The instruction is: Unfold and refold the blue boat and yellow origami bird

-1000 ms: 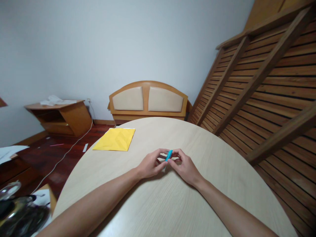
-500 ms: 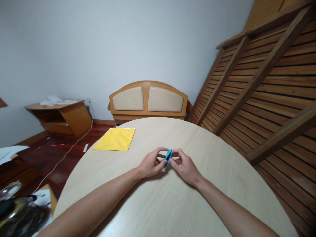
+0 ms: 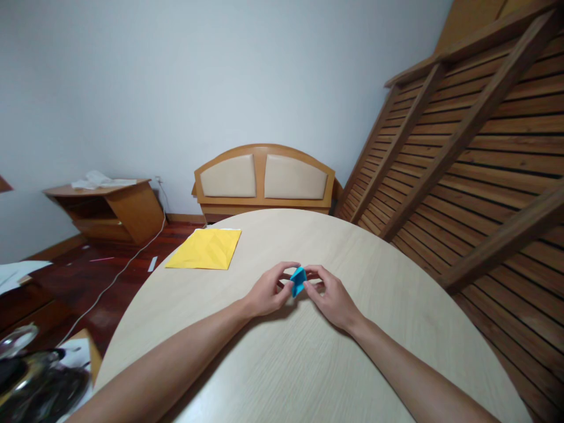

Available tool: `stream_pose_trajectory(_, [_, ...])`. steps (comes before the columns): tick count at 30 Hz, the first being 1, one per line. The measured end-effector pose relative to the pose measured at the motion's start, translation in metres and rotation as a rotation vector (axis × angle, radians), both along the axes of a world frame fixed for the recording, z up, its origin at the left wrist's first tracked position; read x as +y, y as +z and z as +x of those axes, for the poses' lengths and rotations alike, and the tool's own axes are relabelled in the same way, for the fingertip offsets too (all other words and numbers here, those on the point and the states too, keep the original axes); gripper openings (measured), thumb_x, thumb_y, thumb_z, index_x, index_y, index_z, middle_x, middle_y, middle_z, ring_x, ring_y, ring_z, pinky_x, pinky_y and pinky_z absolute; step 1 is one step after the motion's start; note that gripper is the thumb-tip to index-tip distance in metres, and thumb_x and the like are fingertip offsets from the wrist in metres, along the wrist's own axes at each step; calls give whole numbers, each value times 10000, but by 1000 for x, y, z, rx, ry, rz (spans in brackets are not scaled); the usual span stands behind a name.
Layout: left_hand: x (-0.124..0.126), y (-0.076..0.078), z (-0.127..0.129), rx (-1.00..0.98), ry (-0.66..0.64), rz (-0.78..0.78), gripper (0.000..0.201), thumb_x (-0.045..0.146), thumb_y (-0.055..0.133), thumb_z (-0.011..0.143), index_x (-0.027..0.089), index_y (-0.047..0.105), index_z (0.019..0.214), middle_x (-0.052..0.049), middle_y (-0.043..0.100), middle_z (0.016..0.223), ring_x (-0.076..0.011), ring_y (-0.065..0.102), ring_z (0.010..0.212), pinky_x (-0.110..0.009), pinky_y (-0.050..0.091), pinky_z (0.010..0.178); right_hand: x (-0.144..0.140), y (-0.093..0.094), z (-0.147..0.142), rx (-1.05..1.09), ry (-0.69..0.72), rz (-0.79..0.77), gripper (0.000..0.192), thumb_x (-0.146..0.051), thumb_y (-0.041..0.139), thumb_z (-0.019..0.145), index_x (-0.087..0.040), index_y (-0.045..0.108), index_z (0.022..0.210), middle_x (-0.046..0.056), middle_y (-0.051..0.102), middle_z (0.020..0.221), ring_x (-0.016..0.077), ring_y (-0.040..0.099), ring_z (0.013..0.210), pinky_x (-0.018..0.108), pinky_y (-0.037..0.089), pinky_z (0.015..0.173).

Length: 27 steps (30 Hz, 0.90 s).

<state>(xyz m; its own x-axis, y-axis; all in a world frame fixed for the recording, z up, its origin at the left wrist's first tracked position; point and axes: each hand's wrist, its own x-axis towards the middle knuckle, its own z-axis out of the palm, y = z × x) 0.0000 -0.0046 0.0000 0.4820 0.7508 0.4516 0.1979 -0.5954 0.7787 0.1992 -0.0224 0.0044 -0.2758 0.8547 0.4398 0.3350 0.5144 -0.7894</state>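
A small piece of folded blue paper [image 3: 298, 282] is held between my two hands, over the middle of the round table. Its sides stand apart, with a darker hollow showing between them. My left hand [image 3: 269, 290] pinches its left side between thumb and fingers. On the opposite side, my right hand [image 3: 329, 294] grips the paper with the thumb in front and the fingers behind. Some fingertips are hidden behind the paper.
A yellow sheet [image 3: 205, 249] lies on the left of the pale wooden table [image 3: 282, 364]. Beyond stands a padded headboard [image 3: 264, 176]. Wooden slats [image 3: 480, 153] lean at the right. A low cabinet [image 3: 110, 208] and a white cable [image 3: 118, 275] are to the left.
The blue folded paper has spread wider between my fingers, from a narrow slit to a broader hollow shape. My hands have hardly shifted.
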Motion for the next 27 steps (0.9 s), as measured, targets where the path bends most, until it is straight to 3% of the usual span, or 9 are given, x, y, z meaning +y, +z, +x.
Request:
stream_pose_trajectory(11, [1,-3,-1,-20,-6,-24,400,139,491,917,164,485,1316,-136,605,1248,-200,657,1002,-285,581,735,2,1,1,-20,35,87,311,-140,531,876,-255,635,1145,66,624,1183,202,644,1001,369,565,862])
stream_pose_trajectory(19, [4,-4,-1,-48,-18,11,445,65,473,864,172,502,1296,-135,574,1306,-209,624,1104,-326,573,853,2,1,4,-46,43,123,366,-112,503,880,-296,710,1119,66,618,1213,225,586,1153,353,563,845])
stream_pose_trajectory(27, [2,-1,-2,-64,-16,22,449,109,536,858,177,497,1301,-136,575,1300,-222,625,1093,-369,556,899,6,-3,7,-77,34,142,452,-70,491,854,-333,729,1134,44,606,1264,218,570,1189,393,515,967])
